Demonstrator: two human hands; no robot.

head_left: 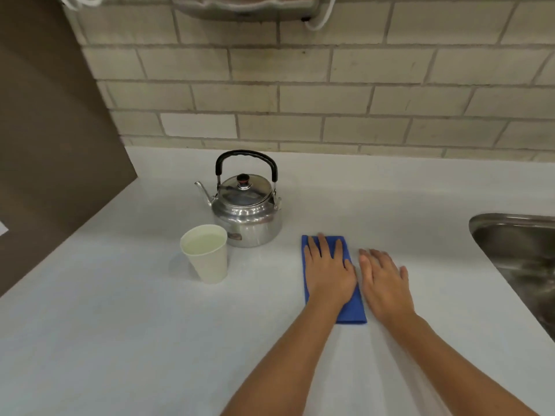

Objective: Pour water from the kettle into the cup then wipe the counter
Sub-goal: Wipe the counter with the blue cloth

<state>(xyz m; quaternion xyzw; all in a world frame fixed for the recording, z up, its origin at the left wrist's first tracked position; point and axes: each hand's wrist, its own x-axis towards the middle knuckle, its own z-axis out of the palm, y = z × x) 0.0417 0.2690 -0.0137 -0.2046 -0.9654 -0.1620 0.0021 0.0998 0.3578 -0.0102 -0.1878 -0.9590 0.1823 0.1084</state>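
A shiny steel kettle (247, 217) with a black handle stands upright on the pale counter (120, 325), its spout pointing left. In front of it to the left is a white paper cup (207, 256) filled with water. To the right of the kettle lies a folded blue cloth (354, 310). My left hand (329, 271) lies flat on the cloth with fingers spread, pressing it onto the counter. Beside it, my right hand (384, 283) rests flat on the bare counter at the cloth's right edge and holds nothing.
A steel sink (522, 253) is set into the counter at the far right. A tiled wall (300, 100) runs along the back, and a brown panel (45, 145) bounds the left side.
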